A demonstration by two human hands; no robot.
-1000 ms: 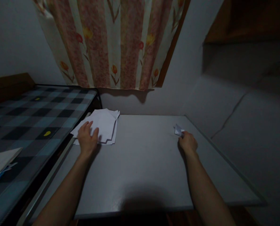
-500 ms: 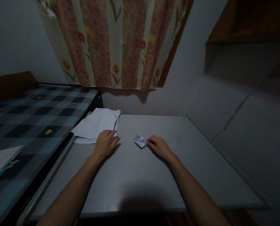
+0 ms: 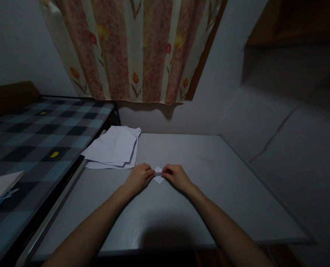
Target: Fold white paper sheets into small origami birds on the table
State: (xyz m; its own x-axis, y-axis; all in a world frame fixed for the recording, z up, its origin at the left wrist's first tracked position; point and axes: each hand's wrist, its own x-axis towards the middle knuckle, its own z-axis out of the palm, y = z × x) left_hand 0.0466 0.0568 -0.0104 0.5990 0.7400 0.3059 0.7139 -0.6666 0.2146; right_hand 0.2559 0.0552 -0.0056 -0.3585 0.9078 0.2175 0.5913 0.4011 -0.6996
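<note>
A small folded piece of white paper (image 3: 159, 179) is between my two hands, low over the grey-white table (image 3: 203, 207). My left hand (image 3: 141, 175) pinches its left corner, fingers closed. On the opposite corner, my right hand (image 3: 176, 175) has thumb and fingers pinched together. The paper has a diamond outline with a crease or opening across its middle; its finer folds are too small to make out. Beyond my left hand lies a loose stack of white paper sheets (image 3: 113, 145).
A bed with a checked mattress (image 3: 67, 128) runs along the table's left side, with a pale folded item (image 3: 4, 186) and something blue on it. A striped floral curtain (image 3: 135, 48) hangs behind the table. A wooden shelf (image 3: 295, 33) juts out at upper right.
My left hand has moved right from beside the sheets and taken hold of the folded paper. The paper and my right hand have shifted slightly left, and the paper has turned.
</note>
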